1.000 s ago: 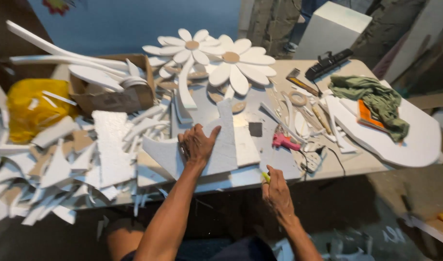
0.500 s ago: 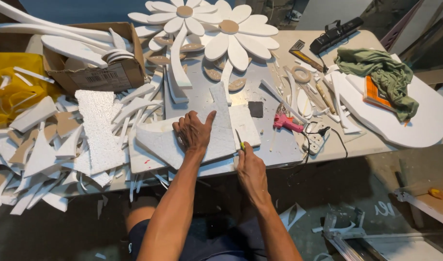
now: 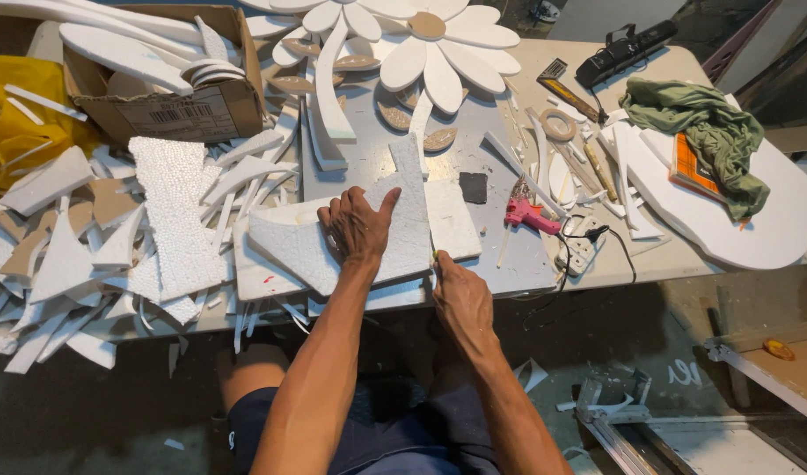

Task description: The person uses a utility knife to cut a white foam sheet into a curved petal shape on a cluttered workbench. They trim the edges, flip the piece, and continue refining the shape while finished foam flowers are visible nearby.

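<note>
The left hand (image 3: 357, 227) lies flat, fingers spread, pressing a white foam sheet (image 3: 350, 242) onto the table (image 3: 509, 273) near its front edge. Just beside it, the right hand (image 3: 460, 299) is closed around a thin cutting tool (image 3: 435, 257) — its tip meets the sheet's right edge. A pink glue gun (image 3: 528, 214) lies to the right, foam scraps (image 3: 87, 246) piled at left, 2 foam daisies (image 3: 394, 35) behind.

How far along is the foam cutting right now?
Done: two foam daisies lie at the table's far side and offcuts are heaped to the left. In hand: the left hand presses a foam sheet flat while the right hand holds a small tool at its near edge. Left: that sheet is uncut.
</note>
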